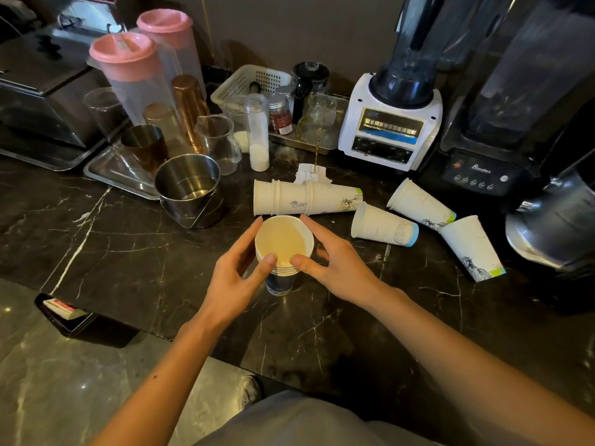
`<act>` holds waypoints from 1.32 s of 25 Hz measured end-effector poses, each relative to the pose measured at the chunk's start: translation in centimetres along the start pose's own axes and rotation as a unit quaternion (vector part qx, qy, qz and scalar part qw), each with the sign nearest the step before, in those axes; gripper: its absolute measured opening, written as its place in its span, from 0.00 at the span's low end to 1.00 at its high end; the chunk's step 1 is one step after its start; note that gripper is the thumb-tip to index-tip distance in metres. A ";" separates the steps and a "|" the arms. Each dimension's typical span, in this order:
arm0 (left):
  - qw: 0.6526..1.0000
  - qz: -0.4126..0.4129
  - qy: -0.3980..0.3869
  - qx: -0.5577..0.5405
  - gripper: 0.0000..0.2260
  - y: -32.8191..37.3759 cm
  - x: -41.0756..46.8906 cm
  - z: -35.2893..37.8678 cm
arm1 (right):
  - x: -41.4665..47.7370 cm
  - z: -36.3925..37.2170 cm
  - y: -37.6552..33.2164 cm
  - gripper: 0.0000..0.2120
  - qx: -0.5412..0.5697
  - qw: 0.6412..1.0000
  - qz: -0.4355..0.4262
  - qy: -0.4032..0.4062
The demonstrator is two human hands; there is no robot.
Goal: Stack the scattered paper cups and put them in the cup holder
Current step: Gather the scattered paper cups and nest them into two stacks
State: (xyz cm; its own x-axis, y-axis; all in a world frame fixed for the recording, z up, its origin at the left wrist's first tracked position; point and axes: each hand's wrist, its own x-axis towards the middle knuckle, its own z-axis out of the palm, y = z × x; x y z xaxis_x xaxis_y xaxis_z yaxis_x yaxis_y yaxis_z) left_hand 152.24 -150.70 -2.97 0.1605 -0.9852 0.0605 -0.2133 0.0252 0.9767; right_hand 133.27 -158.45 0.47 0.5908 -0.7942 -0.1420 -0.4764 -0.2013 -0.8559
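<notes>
An upright stack of white paper cups (284, 244) stands on the dark marble counter (128, 239), mouth up. My left hand (235, 272) grips its left side and my right hand (331, 259) its right side, thumbs on the near rim. Just behind lies a nested stack of cups on its side (306, 197). To the right three single cups lie tipped over: one with a blue base (383, 225), one farther back (418, 202), one at the far right (471, 246). No cup holder is in view.
A steel pot (190, 188) stands left of the cups, with metal tumblers, a tray (122, 170) and pink-lidded pitchers (128, 72) behind. A white blender (389, 123), a black blender (483, 169) and a steel jug (553, 220) crowd the right. A paper slip (310, 173) lies behind the lying stack.
</notes>
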 end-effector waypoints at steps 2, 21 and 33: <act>1.000 0.005 0.014 0.019 0.30 0.1 0.2 0.2 | -0.1 -0.1 -0.1 0.37 0.005 1.000 0.000 -0.003; 0.969 0.133 -0.092 0.189 0.19 8.5 5.2 13.3 | -4.4 -12.0 9.4 0.26 -0.086 0.978 0.025 0.187; 0.969 -0.024 -0.109 0.221 0.27 4.3 15.9 28.7 | -5.8 -23.0 20.7 0.39 -0.192 0.930 0.202 0.239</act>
State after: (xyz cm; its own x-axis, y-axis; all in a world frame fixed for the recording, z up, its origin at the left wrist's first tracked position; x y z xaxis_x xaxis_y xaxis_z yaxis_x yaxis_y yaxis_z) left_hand 126.25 -171.16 -3.70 -0.0176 -0.9971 -0.0743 -0.6095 -0.0482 0.7913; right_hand 105.00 -171.21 -4.99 -0.0002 -0.9951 -0.0984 -0.8490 0.0522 -0.5258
